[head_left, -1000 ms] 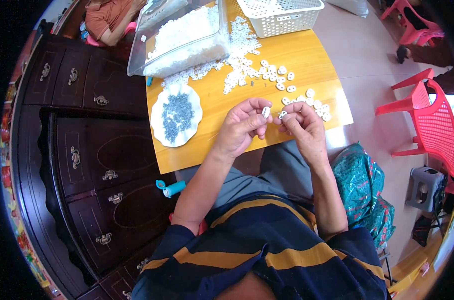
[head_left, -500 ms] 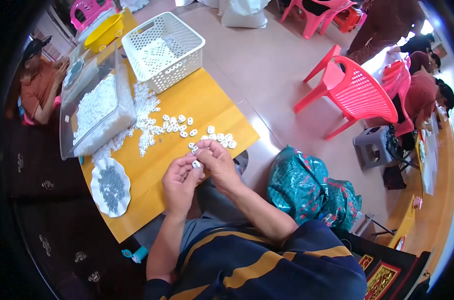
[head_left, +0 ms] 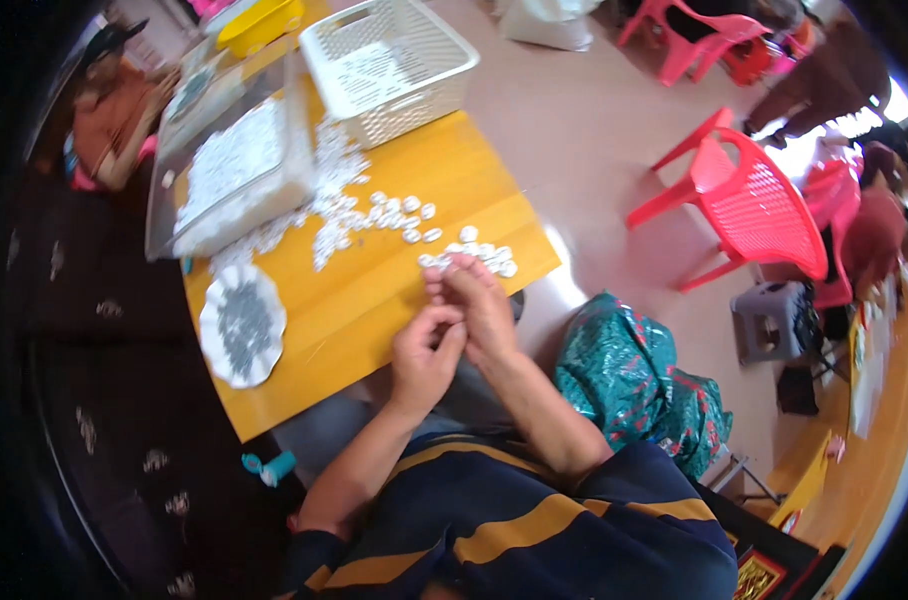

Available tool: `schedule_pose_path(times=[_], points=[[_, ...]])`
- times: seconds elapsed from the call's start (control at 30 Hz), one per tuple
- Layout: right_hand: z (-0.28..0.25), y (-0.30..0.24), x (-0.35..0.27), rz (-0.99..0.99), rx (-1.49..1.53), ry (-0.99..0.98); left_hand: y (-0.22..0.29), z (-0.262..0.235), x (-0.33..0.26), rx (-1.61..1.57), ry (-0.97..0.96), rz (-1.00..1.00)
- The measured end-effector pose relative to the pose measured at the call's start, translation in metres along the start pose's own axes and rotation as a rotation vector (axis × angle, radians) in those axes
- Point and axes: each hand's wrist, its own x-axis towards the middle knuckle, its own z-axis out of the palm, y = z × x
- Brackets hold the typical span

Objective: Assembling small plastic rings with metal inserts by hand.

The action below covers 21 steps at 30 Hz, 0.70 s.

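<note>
A yellow counter (head_left: pixel 324 335) is strewn with white pieces (head_left: pixel 411 203), a scalloped plate (head_left: pixel 211 332) set near its left edge.

The left hand (head_left: pixel 426 358) is hiding whatever its fingertips may be holding. The right hand (head_left: pixel 482 312) is partly covering blurred white pieces (head_left: pixel 488 252) just beyond its fingers. Far beyond, the top edge is cropping a white sack (head_left: pixel 549 25).

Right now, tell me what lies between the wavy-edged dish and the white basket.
Head view: scattered small white pieces lie on the yellow table between the dish and basket.
</note>
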Motion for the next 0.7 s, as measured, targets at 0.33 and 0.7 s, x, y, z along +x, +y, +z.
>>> schedule_pose_path(times=[0.33,0.7], points=[[0.009,-0.001,-0.007,0.013,-0.041,-0.029,-0.002,-0.014,-0.001,-0.145,0.082,-0.103],[0.011,0.0,-0.008,-0.033,-0.033,0.009,0.001,-0.015,0.003,-0.076,0.025,-0.063]])
